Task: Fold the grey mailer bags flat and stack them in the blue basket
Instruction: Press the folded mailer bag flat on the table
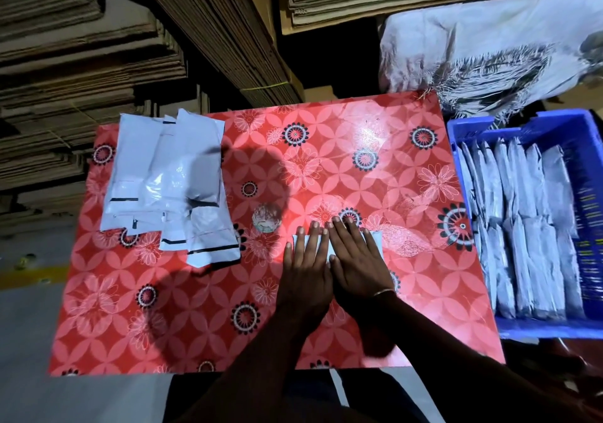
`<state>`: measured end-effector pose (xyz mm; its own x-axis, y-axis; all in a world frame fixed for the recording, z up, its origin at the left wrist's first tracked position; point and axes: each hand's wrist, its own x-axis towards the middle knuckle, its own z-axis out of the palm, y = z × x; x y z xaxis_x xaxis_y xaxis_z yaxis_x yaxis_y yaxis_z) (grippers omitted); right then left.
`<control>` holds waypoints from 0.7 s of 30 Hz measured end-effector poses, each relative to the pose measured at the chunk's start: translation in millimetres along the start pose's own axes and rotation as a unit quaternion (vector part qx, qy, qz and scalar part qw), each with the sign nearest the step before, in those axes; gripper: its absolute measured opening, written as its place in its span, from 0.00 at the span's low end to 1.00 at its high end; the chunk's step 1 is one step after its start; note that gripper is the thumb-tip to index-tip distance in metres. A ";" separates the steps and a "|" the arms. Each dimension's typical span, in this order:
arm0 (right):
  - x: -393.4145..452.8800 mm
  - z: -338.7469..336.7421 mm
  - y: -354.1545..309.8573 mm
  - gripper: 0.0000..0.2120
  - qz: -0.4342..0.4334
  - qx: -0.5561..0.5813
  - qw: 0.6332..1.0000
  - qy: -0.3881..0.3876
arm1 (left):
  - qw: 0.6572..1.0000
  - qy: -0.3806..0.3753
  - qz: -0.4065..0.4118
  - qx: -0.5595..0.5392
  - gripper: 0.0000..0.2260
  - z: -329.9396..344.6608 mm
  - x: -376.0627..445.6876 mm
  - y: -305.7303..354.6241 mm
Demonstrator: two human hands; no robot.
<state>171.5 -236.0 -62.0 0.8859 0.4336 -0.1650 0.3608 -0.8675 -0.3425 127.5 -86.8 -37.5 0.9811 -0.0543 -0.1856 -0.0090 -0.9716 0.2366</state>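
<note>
- The folded mailer bag (375, 238) lies flat on the red flowered tablecloth (195, 308), well left of the blue basket (554, 328) and almost wholly covered by both hands; only pale corners show at either side.
- The left hand (305, 269) and right hand (357, 259) lie side by side on it, fingers straight and spread, palms down, gripping nothing. Judging by that, they are pressing the fold flat so the bag will stay thin enough to stack.
- From the corners showing, its long axis seems to run left to right, towards the basket; which end is the mouth cannot be told.
- Farther left of the basket, at the table's far corner, a loose pile of unfolded mailer bags (169, 181) lies overlapped, long sides running away from the person, probably within the left hand's reach.
- Inside the basket, folded bags (522, 227) stand on edge in packed rows, which probably saves room.
- Beyond the basket lie a white woven sack (473, 57) and stacked cardboard sheets (81, 63).
</note>
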 end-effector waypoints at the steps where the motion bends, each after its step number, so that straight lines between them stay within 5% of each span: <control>1: 0.4 0.3 1.6 0.30 -0.002 0.000 1.000 -0.002 | 1.000 -0.001 0.001 -0.005 0.27 -1.2 -0.3 -0.1; 13: -25.3 -12.9 59.2 0.36 0.029 -0.046 0.998 -0.031 | 0.997 -0.027 0.066 0.030 0.25 -1.5 -10.9 -31.9; 17: -34.2 -21.9 72.7 0.36 0.019 -0.058 0.997 -0.054 | 0.997 -0.065 -0.006 -0.029 0.30 3.0 -4.0 -54.6; 21: -30.9 -30.2 63.8 0.37 0.035 -0.035 0.996 -0.074 | 0.998 -0.054 0.007 -0.016 0.32 -12.7 -5.7 -53.3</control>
<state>176.0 -312.1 -50.9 0.8584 0.3989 -0.3227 0.3243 -0.9092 -0.2612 124.8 -31.8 -37.0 0.9543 -0.0933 -0.2839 -0.0137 -0.9627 0.2702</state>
